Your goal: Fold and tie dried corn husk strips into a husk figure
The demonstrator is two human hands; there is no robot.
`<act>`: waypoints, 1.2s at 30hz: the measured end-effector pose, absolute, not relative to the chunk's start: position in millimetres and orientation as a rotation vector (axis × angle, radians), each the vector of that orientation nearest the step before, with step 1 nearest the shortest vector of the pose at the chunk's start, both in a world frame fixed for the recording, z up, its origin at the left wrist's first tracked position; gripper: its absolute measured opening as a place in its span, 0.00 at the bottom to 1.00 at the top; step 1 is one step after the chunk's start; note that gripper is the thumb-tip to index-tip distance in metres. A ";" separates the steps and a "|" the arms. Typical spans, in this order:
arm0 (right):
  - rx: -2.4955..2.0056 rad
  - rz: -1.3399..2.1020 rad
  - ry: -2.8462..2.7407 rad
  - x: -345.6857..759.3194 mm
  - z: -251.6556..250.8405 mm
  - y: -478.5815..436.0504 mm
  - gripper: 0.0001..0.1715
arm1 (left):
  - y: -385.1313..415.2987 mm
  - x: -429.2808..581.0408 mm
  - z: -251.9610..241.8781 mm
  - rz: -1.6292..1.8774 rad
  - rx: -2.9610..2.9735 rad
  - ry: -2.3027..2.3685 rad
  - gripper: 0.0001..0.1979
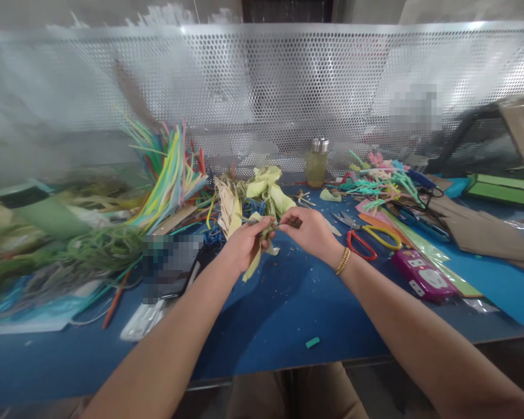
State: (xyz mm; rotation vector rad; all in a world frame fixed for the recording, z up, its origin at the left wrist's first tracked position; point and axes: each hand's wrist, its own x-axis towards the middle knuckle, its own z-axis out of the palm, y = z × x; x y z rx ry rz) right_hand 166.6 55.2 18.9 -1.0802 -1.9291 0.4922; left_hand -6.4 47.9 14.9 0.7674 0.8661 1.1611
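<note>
My left hand (248, 240) is closed around the stem of a pale green paper flower (265, 185) above the middle of the table. Its yellowish-green petals spread beyond my fingers, and a narrow green leaf (252, 266) hangs below them. Close by on the right, my right hand (309, 230) pinches at the stem near my left fingertips. What lies between its thumb and finger is too small to make out. Cream and yellow crepe-like paper (227, 206) lies just behind my left hand. Scissors (367, 235) with one red and one yellow handle rest right of my right wrist.
Colourful pipe cleaners (170, 174) stand bunched at left, beside tangled green cords (100, 247). A glass jar (317, 163) with a metal lid stands at the back, before a perforated metal panel (283, 75). A purple case (421, 274), coloured sheets and cardboard (484, 224) lie at right.
</note>
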 end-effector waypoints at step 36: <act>-1.141 0.161 -2.060 140.5 23.2 28.4 0.21 | 42.7 5.4 12.6 1.336 0.670 0.668 0.18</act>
